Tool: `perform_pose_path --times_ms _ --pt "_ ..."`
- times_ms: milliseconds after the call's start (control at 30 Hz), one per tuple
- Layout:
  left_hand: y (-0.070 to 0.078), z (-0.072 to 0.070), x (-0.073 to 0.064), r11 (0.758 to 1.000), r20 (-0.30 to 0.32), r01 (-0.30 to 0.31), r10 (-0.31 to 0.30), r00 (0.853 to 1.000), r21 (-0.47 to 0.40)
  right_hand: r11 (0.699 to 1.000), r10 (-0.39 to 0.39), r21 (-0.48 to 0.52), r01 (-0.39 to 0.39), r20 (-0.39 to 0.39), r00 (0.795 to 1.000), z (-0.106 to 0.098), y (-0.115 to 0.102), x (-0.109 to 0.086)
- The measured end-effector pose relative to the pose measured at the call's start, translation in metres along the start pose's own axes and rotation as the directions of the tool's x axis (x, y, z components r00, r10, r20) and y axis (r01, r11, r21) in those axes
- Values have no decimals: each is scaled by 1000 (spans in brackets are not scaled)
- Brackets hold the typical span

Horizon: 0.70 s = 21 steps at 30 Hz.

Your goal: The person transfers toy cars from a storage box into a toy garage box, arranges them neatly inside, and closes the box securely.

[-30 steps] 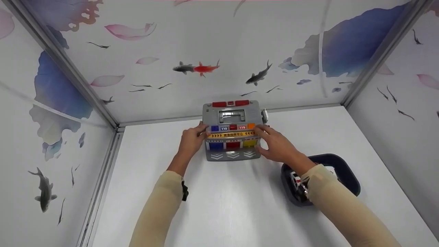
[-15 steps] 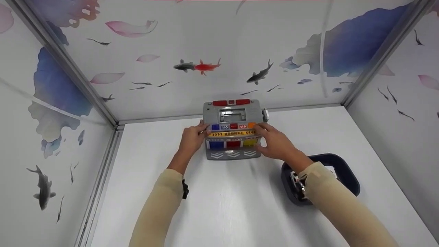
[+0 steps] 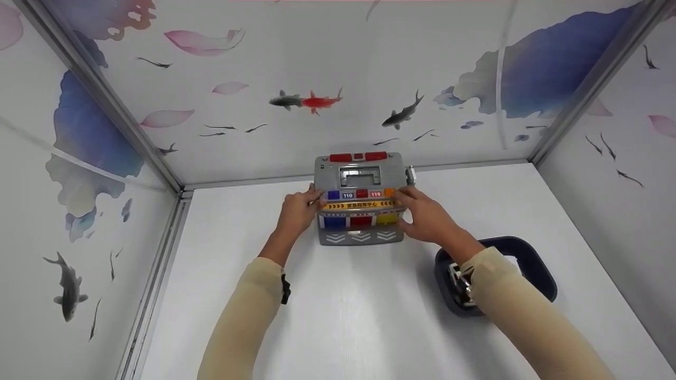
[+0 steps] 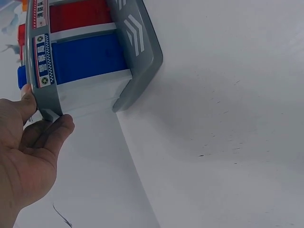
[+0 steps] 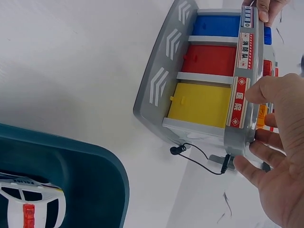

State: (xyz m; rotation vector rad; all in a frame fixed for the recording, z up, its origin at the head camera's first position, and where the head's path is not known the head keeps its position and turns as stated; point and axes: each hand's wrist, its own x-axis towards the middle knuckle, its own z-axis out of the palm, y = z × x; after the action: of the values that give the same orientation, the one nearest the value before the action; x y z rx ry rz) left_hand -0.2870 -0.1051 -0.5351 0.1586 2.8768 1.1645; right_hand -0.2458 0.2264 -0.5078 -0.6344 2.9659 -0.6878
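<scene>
A grey toy garage (image 3: pixel 360 206) with blue, red and yellow doors stands against the back wall. My left hand (image 3: pixel 298 211) grips its left edge, thumb on the upper side and fingers below the roof corner in the left wrist view. At the opposite edge my right hand (image 3: pixel 424 215) holds the garage, its thumb on the front by the red label and its fingers around the side. In the right wrist view the blue door (image 5: pixel 216 26), red door (image 5: pixel 209 60) and yellow door (image 5: pixel 199 104) are all down. A black cord (image 5: pixel 202 154) hangs at the garage's right side.
A dark blue bin (image 3: pixel 538 269) stands on the white table (image 3: pixel 338 316), under my right forearm. Inside it lies a white toy police car (image 5: pixel 33 204); my sleeve hides other contents in the head view. Printed walls enclose the table at the back and sides.
</scene>
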Motion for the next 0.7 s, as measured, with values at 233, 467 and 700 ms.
perform_pose_path --times_ms 233,467,700 --pt "3 3 0 1000 -5 6 -6 1000 18 1000 0 -27 1 5 1000 -1 2 0" --pt "4 5 0 1000 -7 0 0 1000 7 999 16 -34 -15 23 1000 -1 2 1" --pt "0 6 -1 1000 -23 7 -7 1000 -1 999 -11 -44 12 28 1000 0 0 1"
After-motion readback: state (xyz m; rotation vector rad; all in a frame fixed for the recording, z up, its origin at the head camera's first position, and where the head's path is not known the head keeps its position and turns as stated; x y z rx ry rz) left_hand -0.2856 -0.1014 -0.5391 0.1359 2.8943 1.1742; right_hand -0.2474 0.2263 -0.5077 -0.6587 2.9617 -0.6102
